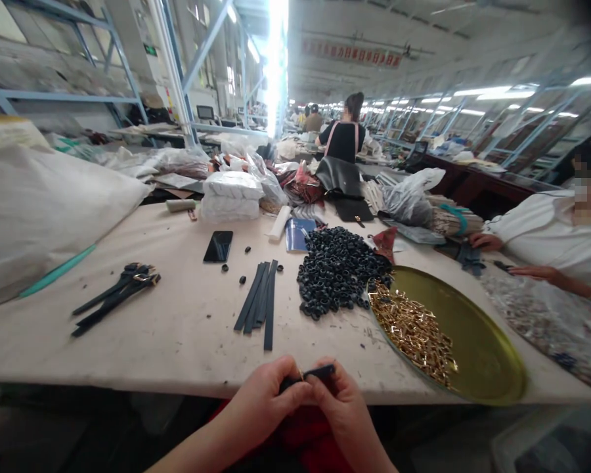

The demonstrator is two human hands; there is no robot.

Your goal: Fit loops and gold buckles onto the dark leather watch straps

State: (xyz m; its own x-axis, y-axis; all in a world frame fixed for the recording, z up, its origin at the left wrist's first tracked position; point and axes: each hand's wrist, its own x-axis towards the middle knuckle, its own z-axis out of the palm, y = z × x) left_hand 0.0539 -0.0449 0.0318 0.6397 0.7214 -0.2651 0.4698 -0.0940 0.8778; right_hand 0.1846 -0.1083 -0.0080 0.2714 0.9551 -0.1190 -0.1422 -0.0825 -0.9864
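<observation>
Pinching one dark strap (324, 372) in our left hand (270, 389) and right hand (343, 395), fingers closed, we see buckled straps (114, 297), seemingly done, and plain strips (259, 303), seemingly not begun.

So the only real text I can pick out is on the long banner with red Chinese characters (352, 54) up high at the back. I get 力 and 日 showing up several times, rest is too blurry tbh. There's also a small green rectangular sign (150, 50) on the pale pillar (145, 29) at left, and its white markings are just too tiny to read, sorry.
</observation>
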